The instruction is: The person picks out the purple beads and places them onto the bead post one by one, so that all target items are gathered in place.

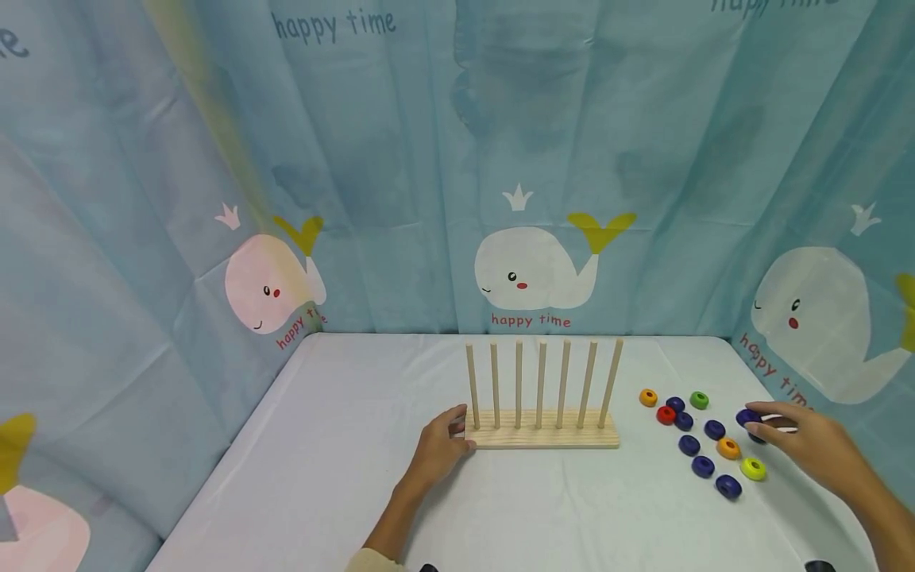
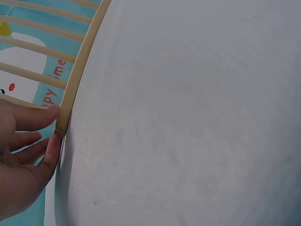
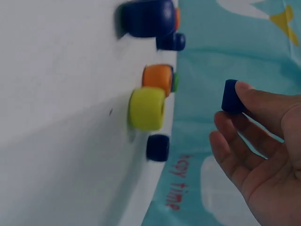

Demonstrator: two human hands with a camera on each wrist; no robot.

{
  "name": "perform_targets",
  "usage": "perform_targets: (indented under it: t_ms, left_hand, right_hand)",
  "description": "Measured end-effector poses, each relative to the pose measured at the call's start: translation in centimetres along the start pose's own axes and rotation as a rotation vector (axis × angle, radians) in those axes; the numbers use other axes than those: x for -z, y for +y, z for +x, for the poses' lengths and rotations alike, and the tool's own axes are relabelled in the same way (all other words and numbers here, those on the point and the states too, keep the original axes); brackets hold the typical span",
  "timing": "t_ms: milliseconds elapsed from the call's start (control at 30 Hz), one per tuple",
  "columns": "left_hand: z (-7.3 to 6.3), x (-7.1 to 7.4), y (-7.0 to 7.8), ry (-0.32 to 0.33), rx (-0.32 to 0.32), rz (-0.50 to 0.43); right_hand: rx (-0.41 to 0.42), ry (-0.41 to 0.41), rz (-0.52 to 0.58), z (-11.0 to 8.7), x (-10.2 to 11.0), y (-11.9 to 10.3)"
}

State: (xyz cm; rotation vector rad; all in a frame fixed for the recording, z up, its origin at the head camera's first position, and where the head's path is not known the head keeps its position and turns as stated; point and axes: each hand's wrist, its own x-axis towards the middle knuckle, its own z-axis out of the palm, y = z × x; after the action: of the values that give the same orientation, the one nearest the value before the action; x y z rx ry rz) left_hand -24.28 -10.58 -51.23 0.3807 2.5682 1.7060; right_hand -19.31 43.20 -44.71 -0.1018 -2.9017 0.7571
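A pale wooden peg stand point(image 1: 539, 438) with several upright rods stands on the white table. My left hand point(image 1: 438, 449) grips the left end of its base; in the left wrist view the thumb lies on one side of the base point(image 2: 77, 80) and a finger on the other. At the right, my right hand point(image 1: 822, 449) pinches a dark blue bead point(image 3: 230, 96) between thumb and fingers, held above the table. Just below it, another dark blue bead point(image 3: 158, 148) rests on the cloth, mostly hidden by the hand in the head view.
Loose beads lie between the stand and my right hand: several blue ones point(image 1: 728, 487), a yellow one point(image 1: 754, 469), two orange ones point(image 1: 728, 448), a red one point(image 1: 665, 415) and a green one point(image 1: 699, 400). A whale-print curtain point(image 1: 400, 159) hangs behind the white tabletop point(image 1: 322, 445).
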Motion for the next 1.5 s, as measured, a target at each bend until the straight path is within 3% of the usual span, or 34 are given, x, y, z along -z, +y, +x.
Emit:
perform_targets:
  t_ms: [400, 900, 1500]
  left_hand:
    - [0.2, -0.1, -0.4, -0.001, 0.016, -0.007]
    - [0.1, -0.1, -0.4, 0.018, 0.039, -0.019]
    - [0.1, -0.2, -0.9, 0.016, 0.045, -0.049]
  right_hand:
    - [0.125, 0.009, 0.085, 0.1, -0.1, -4.4]
    - [0.309, 0.168, 0.131, 0.2, -0.6, -9.2]
    - [0.444, 0.248, 0.211, 0.1, -1.2, -13.7]
